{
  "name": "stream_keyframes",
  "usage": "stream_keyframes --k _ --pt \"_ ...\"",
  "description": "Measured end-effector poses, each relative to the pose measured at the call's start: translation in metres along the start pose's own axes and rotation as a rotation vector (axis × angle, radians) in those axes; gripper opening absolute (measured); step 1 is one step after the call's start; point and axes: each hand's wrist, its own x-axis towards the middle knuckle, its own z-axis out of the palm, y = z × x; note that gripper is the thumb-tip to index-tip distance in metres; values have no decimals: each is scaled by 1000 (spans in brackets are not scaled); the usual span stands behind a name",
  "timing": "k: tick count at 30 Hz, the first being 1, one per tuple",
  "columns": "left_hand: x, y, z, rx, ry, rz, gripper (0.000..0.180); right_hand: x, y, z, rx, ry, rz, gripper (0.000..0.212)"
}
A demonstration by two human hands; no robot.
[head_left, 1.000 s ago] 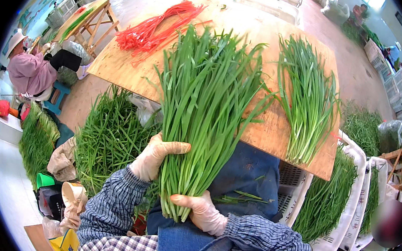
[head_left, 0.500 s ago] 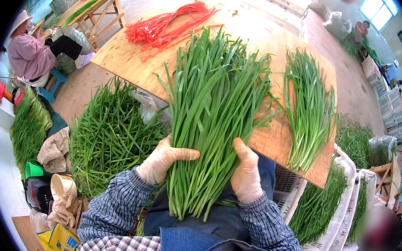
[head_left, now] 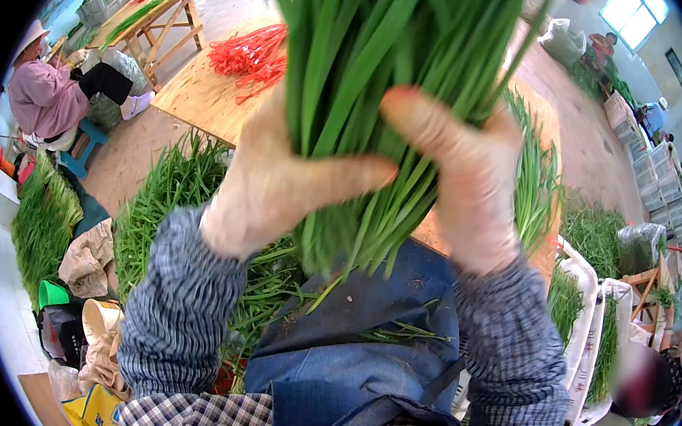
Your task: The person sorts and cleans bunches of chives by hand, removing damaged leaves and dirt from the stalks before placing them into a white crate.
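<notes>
Both gloved hands, left hand [head_left: 279,179] at nine o'clock and right hand [head_left: 469,184] at three, clamp the thick bundle of long green chives [head_left: 374,70] upright, seemingly to even its cut ends.

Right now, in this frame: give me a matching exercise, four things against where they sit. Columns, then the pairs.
Things:
1. bundle of green chives
2. red ties
3. blue apron
4. small blue stool

Places:
A. under a seated person at far left
B. on the wooden board, upper left
C. clasped between left hand and right hand
D. over the lap, below the hands

Pairs: 1-C, 2-B, 3-D, 4-A
</notes>
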Motion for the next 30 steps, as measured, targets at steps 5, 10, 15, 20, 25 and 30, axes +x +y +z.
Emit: stream_keyframes --k 5,10,15,20,25,30 --pt "51 7 10 64 -11 283 63 42 -30 -20 -55 -160 -186 41" --pt "90 -42 18 -15 -154 270 83 49 4 -50 -56 -85 -161 38" --pt "94 -89 30 -106 -183 92 77 44 46 -76 -168 -55 34 62" --pt "108 -76 34 -64 -166 119 54 53 42 -71 -88 -18 76 54" --pt "112 -55 38 45 -175 222 47 55 21 -72 -81 -21 71 51" --pt "106 -79 49 -14 -127 116 47 54 41 -80 -166 18 -47 60"
